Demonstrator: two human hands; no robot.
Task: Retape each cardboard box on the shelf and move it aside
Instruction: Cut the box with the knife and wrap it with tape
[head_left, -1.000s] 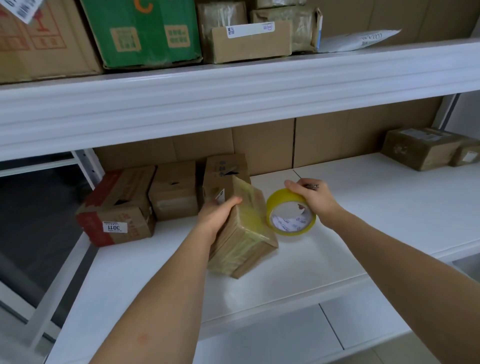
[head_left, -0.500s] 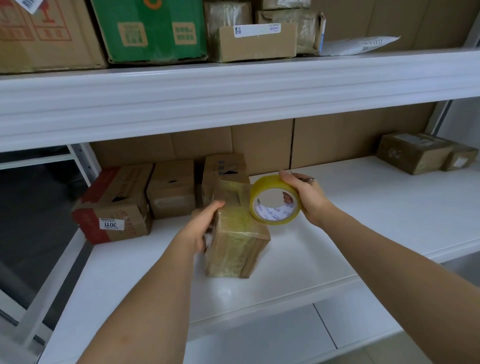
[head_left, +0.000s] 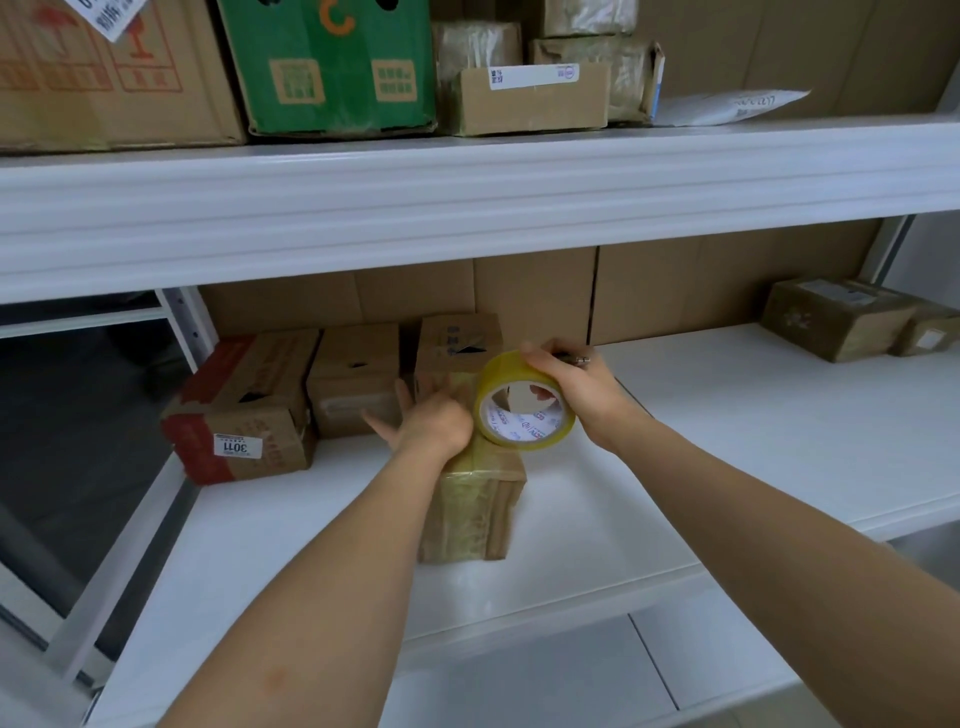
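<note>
Head view, tape roll (head_left: 525, 401) now over box (head_left: 470, 512), left hand (head_left: 428, 423) flattened

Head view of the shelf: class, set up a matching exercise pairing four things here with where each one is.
Things:
1. tape roll
2. taped box
3. green box
4. box labelled 3011

Places:
A. upper shelf
B. far left of the lower shelf's row
C. in the right hand
D. under the left hand

Pairs: 1-C, 2-D, 3-A, 4-B
</note>
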